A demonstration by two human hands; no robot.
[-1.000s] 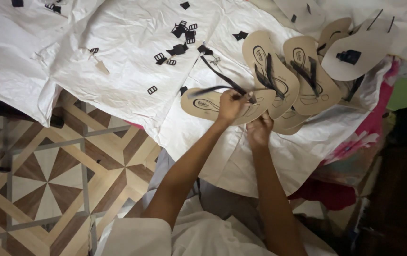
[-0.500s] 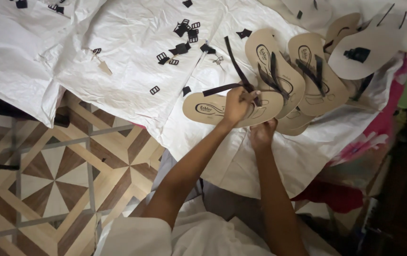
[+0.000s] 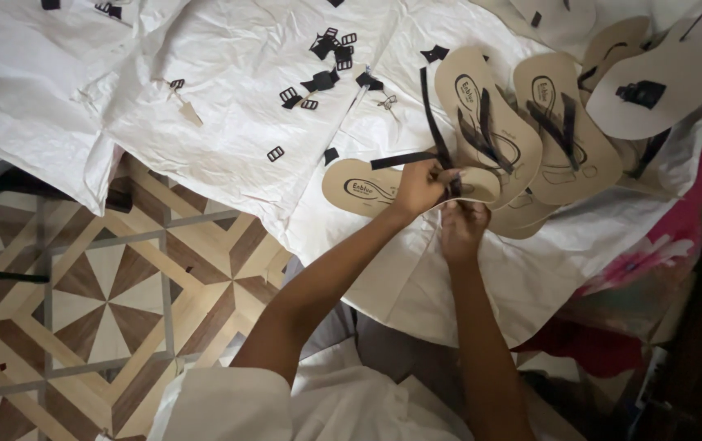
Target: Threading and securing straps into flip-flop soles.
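Head view, beige sandal sole (image 3: 363,189) under left hand (image 3: 418,186), right hand (image 3: 464,229) beside

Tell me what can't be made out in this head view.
- Toe end of the sole: covered by the left hand and right hand.
- Where the black strap ends: under the fingers.
- Small buckles: too small for detail.
- Top-right soles: cut by the edge.

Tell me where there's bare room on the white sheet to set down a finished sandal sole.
The white sheet is bare at far left, beyond the small black buckles, and along its near edge below the left hand and right hand. It is crowded at right, where tan soles overlap, and around the sole being held.
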